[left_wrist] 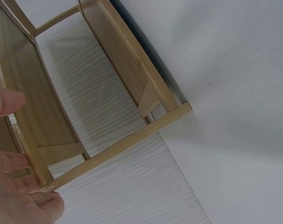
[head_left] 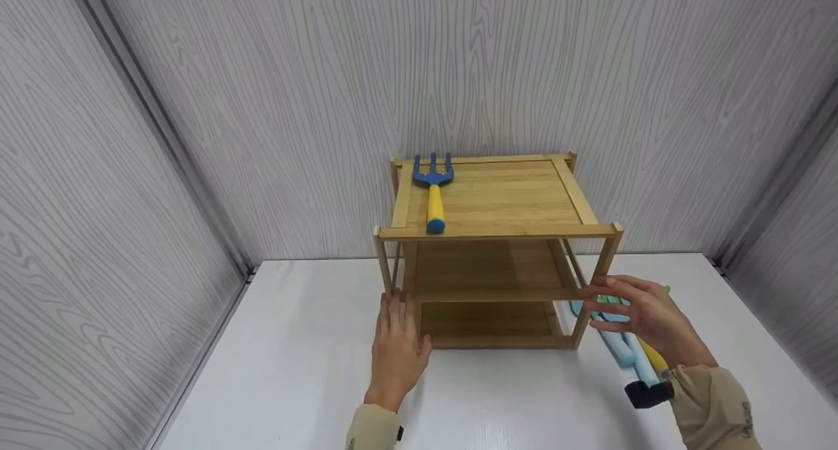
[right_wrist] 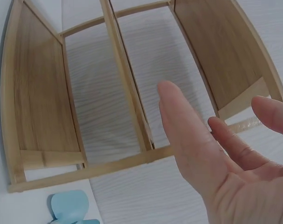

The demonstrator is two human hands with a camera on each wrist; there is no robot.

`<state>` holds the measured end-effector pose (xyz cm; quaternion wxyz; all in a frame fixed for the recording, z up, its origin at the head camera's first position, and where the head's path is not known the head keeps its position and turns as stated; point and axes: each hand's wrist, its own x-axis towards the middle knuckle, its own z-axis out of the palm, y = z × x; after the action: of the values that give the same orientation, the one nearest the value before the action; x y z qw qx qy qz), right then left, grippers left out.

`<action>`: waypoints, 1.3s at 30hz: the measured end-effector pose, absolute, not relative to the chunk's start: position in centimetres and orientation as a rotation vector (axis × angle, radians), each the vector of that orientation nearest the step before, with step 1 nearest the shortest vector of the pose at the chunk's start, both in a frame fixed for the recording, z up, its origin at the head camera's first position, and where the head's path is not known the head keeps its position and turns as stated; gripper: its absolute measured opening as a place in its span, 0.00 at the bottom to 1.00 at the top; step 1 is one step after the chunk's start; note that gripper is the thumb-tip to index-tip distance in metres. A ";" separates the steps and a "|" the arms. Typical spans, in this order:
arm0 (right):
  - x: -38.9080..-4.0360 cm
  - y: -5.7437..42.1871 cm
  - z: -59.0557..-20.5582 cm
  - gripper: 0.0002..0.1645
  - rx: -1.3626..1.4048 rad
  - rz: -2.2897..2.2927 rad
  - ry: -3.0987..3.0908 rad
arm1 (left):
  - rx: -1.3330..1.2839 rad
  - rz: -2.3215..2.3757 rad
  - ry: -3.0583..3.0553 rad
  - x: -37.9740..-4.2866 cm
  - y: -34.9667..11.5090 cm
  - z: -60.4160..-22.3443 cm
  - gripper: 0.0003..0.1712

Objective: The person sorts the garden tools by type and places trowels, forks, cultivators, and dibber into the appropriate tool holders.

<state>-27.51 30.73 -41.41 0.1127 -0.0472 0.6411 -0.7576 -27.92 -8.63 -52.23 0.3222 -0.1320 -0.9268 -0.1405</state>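
Your left hand (head_left: 397, 352), fingers extended, touches the wooden rack (head_left: 504, 198) standing near the back edge of the surface (head_left: 301, 345); your right hand (head_left: 648, 316), fingers loose and empty, is at the rack's right side.

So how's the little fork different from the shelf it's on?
The fork is blue and yellow; the shelf is wood-coloured. The fork is much smaller than the shelf. The fork lies flat, while the shelf is upright. They share a number: three prongs, three boards.
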 end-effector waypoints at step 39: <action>-28.0 36.1 -46.1 0.12 0.105 -2.139 1.935 | -0.359 -0.407 -2.456 -27.7 -8.8 -51.9 0.44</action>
<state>-27.95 36.12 -46.11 0.1272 0.0361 0.6649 -0.7351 -27.72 -8.78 -51.87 0.3079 -0.1359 -0.9290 -0.1539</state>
